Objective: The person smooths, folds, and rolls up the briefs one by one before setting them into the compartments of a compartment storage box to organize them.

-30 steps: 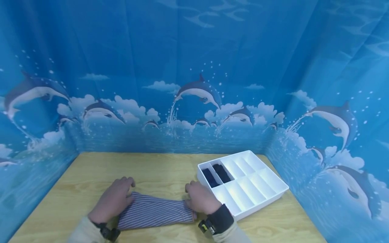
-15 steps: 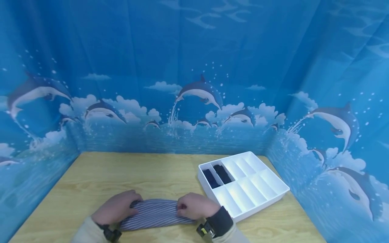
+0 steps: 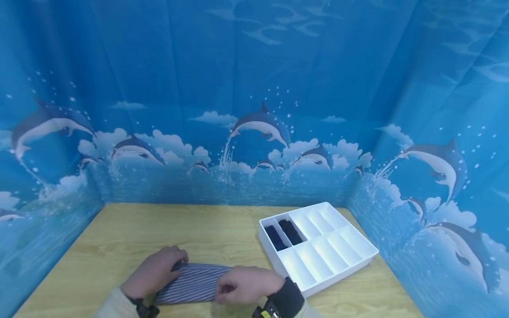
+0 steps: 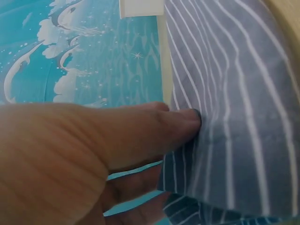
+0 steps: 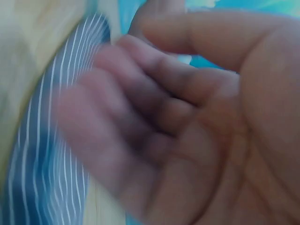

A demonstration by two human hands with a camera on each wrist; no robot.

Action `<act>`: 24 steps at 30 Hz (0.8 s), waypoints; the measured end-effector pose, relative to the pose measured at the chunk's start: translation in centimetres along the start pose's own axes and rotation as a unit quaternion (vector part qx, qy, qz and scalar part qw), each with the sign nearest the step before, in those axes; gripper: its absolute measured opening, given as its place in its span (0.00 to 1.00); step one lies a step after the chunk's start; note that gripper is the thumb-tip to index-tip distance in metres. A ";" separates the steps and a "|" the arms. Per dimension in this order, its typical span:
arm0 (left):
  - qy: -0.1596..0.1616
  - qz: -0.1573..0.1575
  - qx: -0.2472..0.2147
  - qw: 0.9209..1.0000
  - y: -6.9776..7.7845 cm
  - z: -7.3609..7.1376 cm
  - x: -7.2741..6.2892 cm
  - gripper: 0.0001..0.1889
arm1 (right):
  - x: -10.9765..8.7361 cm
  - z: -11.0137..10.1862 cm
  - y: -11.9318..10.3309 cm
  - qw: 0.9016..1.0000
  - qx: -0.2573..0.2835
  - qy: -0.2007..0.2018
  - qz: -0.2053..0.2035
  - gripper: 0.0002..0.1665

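A blue-grey cloth with white stripes (image 3: 195,282), folded into a long strip, lies on the table between my hands. My left hand (image 3: 155,271) pinches its left end. In the left wrist view the thumb (image 4: 180,124) presses on the striped fabric (image 4: 234,117), with other fingers behind its edge. My right hand (image 3: 248,285) is over the cloth's right end and hides part of it. The right wrist view, blurred, shows the right fingers (image 5: 108,108) loosely bent beside the stripes, the thumb apart and the palm holding nothing.
A white divided box (image 3: 284,260) stands at the right, close beyond my right hand. Two of its back-left compartments hold dark folded cloths, one navy (image 3: 275,237) and one black (image 3: 291,232). The wood-grain table (image 3: 179,225) is enclosed by a blue dolphin-print curtain (image 3: 254,185).
My right hand has moved left along the cloth, and the visible strip is shorter on the right. The left hand has shifted slightly right and nearer, still at the left end.
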State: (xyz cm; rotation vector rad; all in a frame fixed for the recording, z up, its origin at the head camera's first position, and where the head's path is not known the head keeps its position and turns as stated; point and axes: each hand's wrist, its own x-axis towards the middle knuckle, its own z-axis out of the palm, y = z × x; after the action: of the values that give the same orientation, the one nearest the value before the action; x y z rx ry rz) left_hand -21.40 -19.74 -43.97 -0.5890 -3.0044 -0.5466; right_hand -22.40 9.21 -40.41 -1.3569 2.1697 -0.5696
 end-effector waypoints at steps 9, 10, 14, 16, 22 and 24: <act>-0.017 -0.033 -0.003 0.999 0.3 -0.1 0.1 0.12 | -0.3 1.1 -0.2 0.993 -0.020 -0.042 0.112 0.10; -0.018 -0.036 -0.004 0.999 0.3 -0.2 0.1 0.12 | -0.3 1.2 0.1 0.991 -0.031 -0.025 0.129 0.10; -0.015 -0.026 -0.013 0.999 0.5 -0.2 -0.1 0.12 | -0.1 1.4 1.1 0.977 -0.070 0.077 0.187 0.12; -0.016 -0.015 -0.026 0.999 0.7 -0.1 -0.3 0.13 | 0.0 1.4 1.5 0.962 -0.118 0.131 0.208 0.11; -0.057 0.022 -0.080 0.995 1.3 -0.2 -0.5 0.14 | 0.4 1.4 2.1 0.949 -0.186 0.149 0.208 0.39; -0.064 0.037 -0.087 0.993 1.6 -0.2 -0.6 0.13 | 0.6 1.3 1.9 0.957 -0.186 0.149 0.163 0.31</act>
State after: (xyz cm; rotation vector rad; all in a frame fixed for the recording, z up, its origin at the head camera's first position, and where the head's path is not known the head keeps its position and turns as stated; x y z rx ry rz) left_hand -20.26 -18.59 -43.31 -0.7716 -3.0581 -0.8007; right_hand -23.12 9.35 -42.65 -1.0987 2.7850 -0.2541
